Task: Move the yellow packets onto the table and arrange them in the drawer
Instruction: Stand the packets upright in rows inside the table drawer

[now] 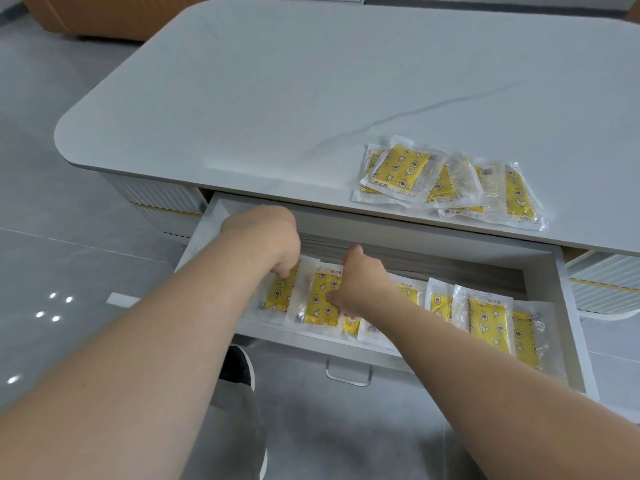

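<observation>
Both hands in open drawer, lower centre: left hand fingers curled onto a packet, right hand pinching the next packet. Loose pile on table, right.

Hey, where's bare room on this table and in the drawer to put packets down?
The table is bare left of and behind the packet pile near its front right edge. In the drawer, packets and both hands, left and right, crowd the front; the strip behind looks free.
</observation>
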Demonstrator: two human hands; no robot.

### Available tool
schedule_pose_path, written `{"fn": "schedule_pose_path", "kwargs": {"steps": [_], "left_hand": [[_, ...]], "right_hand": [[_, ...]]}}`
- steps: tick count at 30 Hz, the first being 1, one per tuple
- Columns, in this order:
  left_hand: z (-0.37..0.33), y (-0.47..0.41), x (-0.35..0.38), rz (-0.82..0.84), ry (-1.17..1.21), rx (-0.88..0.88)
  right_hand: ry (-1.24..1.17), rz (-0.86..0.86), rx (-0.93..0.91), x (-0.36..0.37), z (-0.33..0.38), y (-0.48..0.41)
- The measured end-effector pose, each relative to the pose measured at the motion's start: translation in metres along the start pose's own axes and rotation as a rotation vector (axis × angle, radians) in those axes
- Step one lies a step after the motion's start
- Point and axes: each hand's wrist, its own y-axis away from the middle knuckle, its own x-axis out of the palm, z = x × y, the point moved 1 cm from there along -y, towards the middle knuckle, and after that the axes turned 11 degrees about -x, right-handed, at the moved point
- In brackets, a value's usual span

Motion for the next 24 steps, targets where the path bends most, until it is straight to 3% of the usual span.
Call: {"fn": "schedule_pose_path", "kwargs": {"steps": [6,13,24], "left_hand": [[-0.001,0.021,-0.005,-0.105,0.094,0.046],[-0.012,0.045,-0.02,-0.348,0.519,0.174],[-0.07,0.066,-0.038,-0.639,0.683,0.314]], "right_hand": [[0.216,-0.002,-0.006,0.0,-0.006,0.002],[0.29,-0.034,-0.085,-0.027,0.0,0.021],[0.142,-0.398,-0.039,-0.137,-0.034,0.057]]}}
